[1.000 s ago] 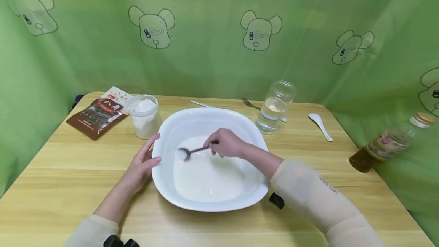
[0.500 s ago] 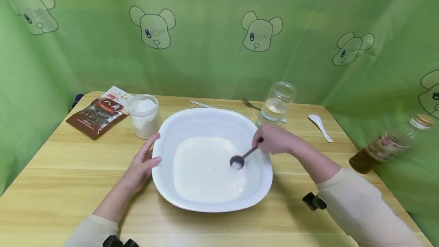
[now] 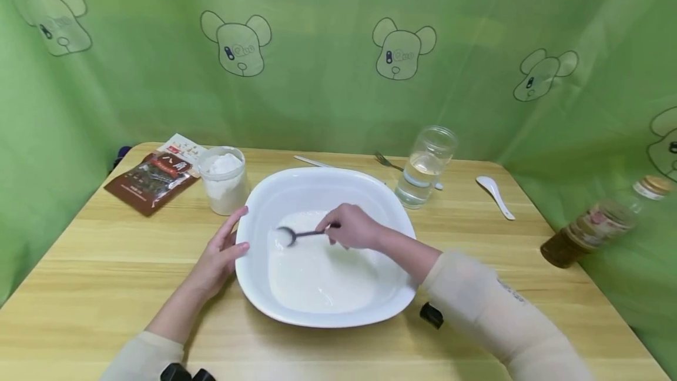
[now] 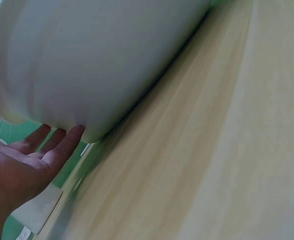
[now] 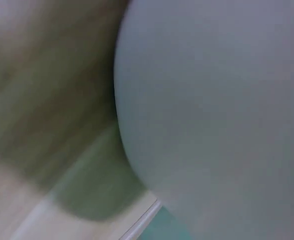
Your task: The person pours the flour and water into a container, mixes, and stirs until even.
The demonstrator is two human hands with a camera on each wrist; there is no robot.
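Observation:
A white basin [image 3: 254, 287] holding milky white liquid [image 3: 317, 269] stands in front of me. My left hand [image 3: 215, 260] rests against its left side, fingers spread and thumb at the rim. In the left wrist view, the fingertips [image 4: 76, 131] touch the outer wall. My right hand [image 3: 351, 227], over the basin, grips the handle of a dark spoon [image 3: 304, 233]. The round bowl of the spoon is at the left part of the liquid, blurred. The right wrist view shows the basin's outer wall [image 5: 211, 125]; the hand is hidden there.
Left of the basin are a jar of white powder [image 3: 224, 187] and a brown spice packet [image 3: 150, 184]. Behind it lie a fork [image 3: 387, 161] and a glass of water [image 3: 423, 169]. A white spoon [image 3: 494, 196] and a tilted-looking bottle [image 3: 597, 225] are at the right.
My right hand moved the spoon to the basin's right side, then back to the left, across the liquid. The left hand stays at the rim.

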